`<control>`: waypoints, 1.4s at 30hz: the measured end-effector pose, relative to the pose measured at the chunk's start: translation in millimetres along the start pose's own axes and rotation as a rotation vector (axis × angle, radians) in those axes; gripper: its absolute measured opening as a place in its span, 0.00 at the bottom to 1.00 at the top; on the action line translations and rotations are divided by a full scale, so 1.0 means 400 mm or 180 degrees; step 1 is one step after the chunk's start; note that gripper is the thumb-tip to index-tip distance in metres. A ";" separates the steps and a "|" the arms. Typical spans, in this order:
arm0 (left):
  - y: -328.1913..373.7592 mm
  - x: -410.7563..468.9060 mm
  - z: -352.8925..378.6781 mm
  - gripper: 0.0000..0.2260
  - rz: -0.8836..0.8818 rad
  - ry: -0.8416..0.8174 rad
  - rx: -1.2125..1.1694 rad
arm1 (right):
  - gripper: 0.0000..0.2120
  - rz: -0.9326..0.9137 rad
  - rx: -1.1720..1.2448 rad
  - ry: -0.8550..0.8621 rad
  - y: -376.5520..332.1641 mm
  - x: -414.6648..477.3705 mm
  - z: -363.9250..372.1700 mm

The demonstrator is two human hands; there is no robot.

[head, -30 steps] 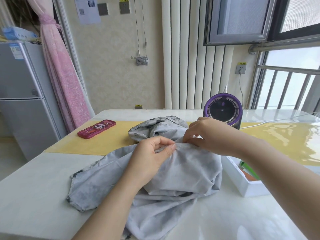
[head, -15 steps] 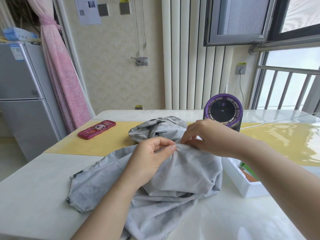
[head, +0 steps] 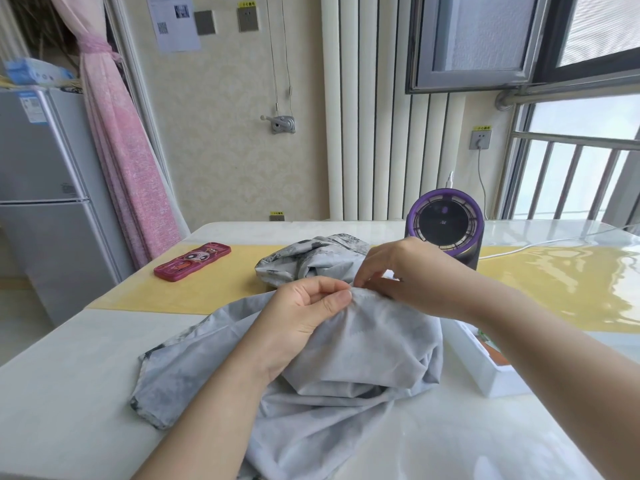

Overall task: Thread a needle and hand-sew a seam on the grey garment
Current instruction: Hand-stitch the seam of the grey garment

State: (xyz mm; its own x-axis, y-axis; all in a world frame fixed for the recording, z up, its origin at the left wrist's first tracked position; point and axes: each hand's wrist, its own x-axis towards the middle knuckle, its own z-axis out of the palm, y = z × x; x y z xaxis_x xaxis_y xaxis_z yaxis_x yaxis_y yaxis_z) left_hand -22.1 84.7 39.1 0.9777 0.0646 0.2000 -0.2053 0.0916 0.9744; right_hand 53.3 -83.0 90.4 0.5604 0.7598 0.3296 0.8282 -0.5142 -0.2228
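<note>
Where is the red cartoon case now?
In the head view the red case lies on the yellow runner, to the left of the grey garment and apart from it.

— Does any writing there read clearly?
— None does. The wall sheet (head: 176, 22) carries a QR code (head: 162, 28) and print too small to read; the yellow labels (head: 245, 4) over the wall plate (head: 248, 19) and the socket (head: 480, 139) blur, as does the blue sticker (head: 33, 109) on the fridge (head: 41, 237).

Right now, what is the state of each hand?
Left hand: pinches a fold of the grey garment.
Right hand: pinches the same fold; no needle visible.
</note>
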 end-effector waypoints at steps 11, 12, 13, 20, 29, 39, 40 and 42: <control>-0.007 0.003 0.005 0.04 -0.0045 -0.0003 -0.0480 | 0.10 -0.0041 0.0646 0.0053 -0.012 -0.004 0.012; -0.008 0.004 0.006 0.04 -0.0038 0.0015 -0.0510 | 0.09 -0.0045 0.0808 0.0061 -0.016 -0.006 0.013; -0.008 0.005 0.006 0.05 -0.0020 0.0042 -0.0526 | 0.08 -0.0041 0.1014 0.0075 -0.020 -0.008 0.013; -0.011 0.017 0.011 0.12 0.0138 0.0295 -0.0401 | 0.04 -0.0050 0.1826 0.0218 -0.039 -0.023 0.009; -0.010 0.023 0.015 0.04 0.0162 0.0529 0.0098 | 0.07 0.0221 0.1322 0.0808 -0.045 -0.010 0.020; -0.012 0.040 0.003 0.06 0.0432 0.0791 0.0720 | 0.07 0.0851 0.5884 0.0417 -0.112 -0.021 -0.090; -0.010 0.041 0.003 0.06 0.0489 0.0781 0.0787 | 0.06 0.0946 0.6000 -0.0023 -0.119 -0.026 -0.084; -0.005 0.043 0.001 0.07 0.0604 0.0804 0.0917 | 0.08 0.1217 0.5532 -0.0431 -0.118 -0.032 -0.055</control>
State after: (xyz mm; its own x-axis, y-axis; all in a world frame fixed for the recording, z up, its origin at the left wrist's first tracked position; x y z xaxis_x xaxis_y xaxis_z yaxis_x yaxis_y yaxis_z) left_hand -5.0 85.3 40.6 0.8747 0.2983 0.3819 -0.3246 -0.2245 0.9188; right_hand 7.2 -77.1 116.9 0.6246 0.7807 -0.0179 -0.3373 0.2490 -0.9079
